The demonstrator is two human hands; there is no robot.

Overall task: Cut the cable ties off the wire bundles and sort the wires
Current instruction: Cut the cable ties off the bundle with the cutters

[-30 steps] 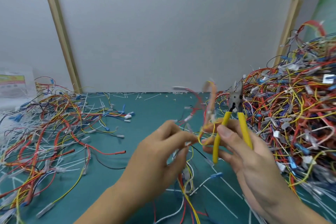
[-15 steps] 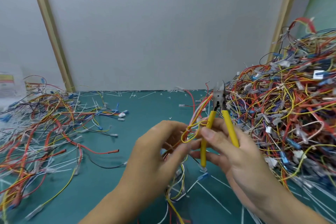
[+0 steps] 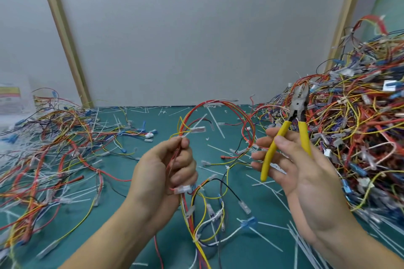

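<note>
My left hand [image 3: 166, 168] grips a loosened bundle of red, yellow and white wires [image 3: 218, 107] that arcs up and over to the right above the green table [image 3: 135, 199]. More of the bundle hangs below my fist with white connectors. My right hand [image 3: 299, 166] holds yellow-handled cutters [image 3: 284, 137] upright, thumb on the left handle, jaws slightly apart and pointing up, a hand's width right of the wire loop. The jaws hold nothing.
A tall heap of tied wire bundles [image 3: 358, 129] fills the right side. A flatter spread of loose wires [image 3: 50, 148] covers the left. Cut white cable ties [image 3: 220, 150] litter the table. A grey wall with wooden strips stands behind.
My hands have drawn apart. The cutters have moved right and away from the bundle, and the wires have sprung open into a wide loop held by my left hand alone.
</note>
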